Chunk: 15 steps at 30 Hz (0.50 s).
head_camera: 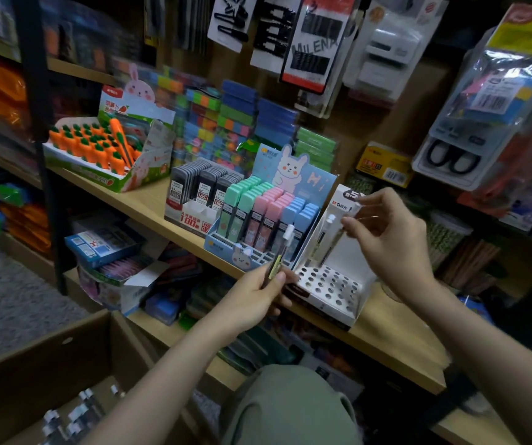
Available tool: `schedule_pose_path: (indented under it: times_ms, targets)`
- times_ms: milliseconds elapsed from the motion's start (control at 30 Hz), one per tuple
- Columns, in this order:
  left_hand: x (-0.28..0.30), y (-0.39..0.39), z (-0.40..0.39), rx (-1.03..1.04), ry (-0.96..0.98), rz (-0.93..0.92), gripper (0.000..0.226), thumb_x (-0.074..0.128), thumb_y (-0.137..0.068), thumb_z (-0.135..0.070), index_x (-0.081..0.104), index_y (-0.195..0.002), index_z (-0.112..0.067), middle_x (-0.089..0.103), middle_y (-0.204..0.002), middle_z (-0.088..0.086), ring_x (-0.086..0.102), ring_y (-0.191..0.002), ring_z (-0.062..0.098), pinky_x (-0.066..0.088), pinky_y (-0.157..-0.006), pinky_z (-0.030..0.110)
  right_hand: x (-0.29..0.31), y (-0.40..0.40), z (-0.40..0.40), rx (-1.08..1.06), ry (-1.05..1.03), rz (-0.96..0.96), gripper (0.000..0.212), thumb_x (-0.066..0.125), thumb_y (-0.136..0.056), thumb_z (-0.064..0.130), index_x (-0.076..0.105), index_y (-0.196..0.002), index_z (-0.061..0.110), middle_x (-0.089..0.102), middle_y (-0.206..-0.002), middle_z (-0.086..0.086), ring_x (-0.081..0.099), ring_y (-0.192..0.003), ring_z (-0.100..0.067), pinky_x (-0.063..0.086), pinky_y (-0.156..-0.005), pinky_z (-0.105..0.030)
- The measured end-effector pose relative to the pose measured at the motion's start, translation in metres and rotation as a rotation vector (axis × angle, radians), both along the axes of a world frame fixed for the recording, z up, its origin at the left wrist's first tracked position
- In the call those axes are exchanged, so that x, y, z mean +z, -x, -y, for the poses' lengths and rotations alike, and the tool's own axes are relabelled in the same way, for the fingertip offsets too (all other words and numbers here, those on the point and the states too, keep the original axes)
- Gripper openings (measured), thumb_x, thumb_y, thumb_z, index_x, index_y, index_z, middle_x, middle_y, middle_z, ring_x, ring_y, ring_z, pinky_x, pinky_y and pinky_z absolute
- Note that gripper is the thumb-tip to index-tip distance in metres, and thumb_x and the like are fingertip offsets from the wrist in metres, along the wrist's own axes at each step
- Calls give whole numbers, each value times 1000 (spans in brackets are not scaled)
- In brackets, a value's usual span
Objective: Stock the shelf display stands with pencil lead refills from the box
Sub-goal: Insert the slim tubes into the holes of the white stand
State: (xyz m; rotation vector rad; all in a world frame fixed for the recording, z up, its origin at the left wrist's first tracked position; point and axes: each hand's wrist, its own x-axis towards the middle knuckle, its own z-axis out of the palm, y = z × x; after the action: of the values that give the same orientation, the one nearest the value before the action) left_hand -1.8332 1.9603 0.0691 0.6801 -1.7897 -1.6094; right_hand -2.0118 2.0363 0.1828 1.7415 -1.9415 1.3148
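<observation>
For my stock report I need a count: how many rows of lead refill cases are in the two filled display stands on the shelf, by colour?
Black rows: 3
Green rows: 2
Pink rows: 2
Blue rows: 2
Total: 9

Your 2 bare arms reach up and forward. Your left hand [251,297] is lower, and its thumb and fingers pinch 1 thin tube [280,252] that tilts up. Your right hand [386,239] is higher, wrist bent. Its fingers curl and pinch another tube [333,237] by the top.
</observation>
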Motion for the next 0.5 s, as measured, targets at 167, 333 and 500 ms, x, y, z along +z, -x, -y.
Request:
schedule_pose_path:
  times_ms: [167,333,500]
  targets:
    - [-5,0,-2,12,93,67,24,41,-102,-36,61,-113,-32,71,-97,5,68,-84,20,52,-73,33,-19,-1,9,19,26,30,22,74,-85,22,54,-95,22,69,-81,11,68,-76,1,59,-73,-27]
    - [-4,-1,-1,15,92,28,21,41,-103,-31,60,-110,-26,69,-112,-8,58,-63,7,48,-60,22,-25,-1,13,24,20,40,22,73,-86,23,53,-95,23,68,-78,12,68,-75,2,58,-73,-26]
    - [-3,1,0,43,87,20,18,42,-103,-28,59,-109,-26,67,-118,-14,62,-73,10,53,-78,43,-23,1,13,23,0,-34,21,73,-85,23,55,-94,24,66,-80,16,67,-77,5,57,-71,-16]
